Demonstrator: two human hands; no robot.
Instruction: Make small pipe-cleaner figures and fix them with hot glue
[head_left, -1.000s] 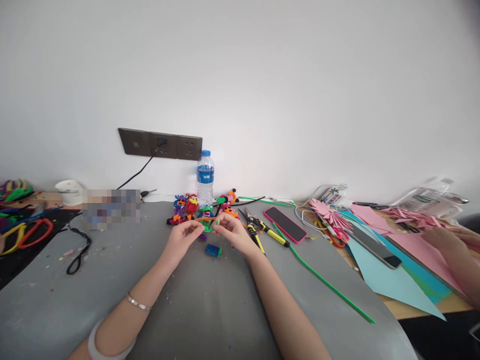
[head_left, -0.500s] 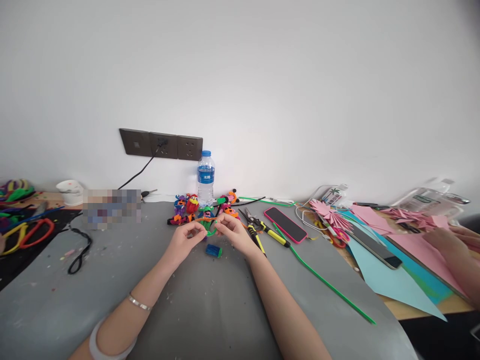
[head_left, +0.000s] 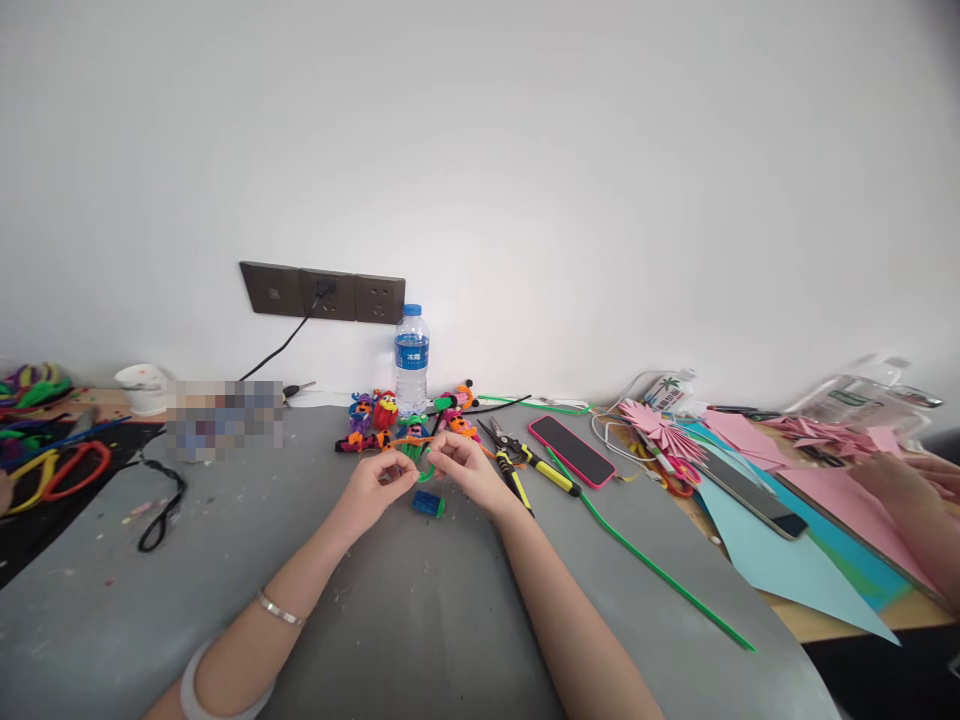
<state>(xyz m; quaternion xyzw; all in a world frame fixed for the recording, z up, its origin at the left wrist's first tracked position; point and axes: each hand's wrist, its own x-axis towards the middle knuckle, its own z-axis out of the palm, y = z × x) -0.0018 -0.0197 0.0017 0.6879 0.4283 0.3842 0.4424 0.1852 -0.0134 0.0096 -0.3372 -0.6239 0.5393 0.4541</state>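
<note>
Between my left hand (head_left: 379, 488) and my right hand (head_left: 469, 470), a short curved piece of green pipe cleaner (head_left: 426, 472) is pinched at the fingertips. An orange strand (head_left: 412, 441) shows just behind my fingers; whether I hold it too, I cannot tell. Right below lies a small blue rolled piece with a green end (head_left: 427, 503). Beyond my hands several colourful pipe-cleaner figures, including a red and yellow one (head_left: 386, 410), are grouped before a water bottle (head_left: 412, 360). Yellow-and-black handled cutters (head_left: 540, 465) lie open to the right of my right hand.
A pink-cased phone (head_left: 572, 451) and a long green pipe cleaner (head_left: 652, 560) lie on the grey mat (head_left: 420, 620). Farther right are pink and blue papers and another person's hands (head_left: 892, 500). Scissors (head_left: 75, 470) and a black cord (head_left: 161, 515) are at left.
My hands stay almost in place, the fingertips shifting slightly around the green pipe cleaner. The whole view has moved by a few pixels.
</note>
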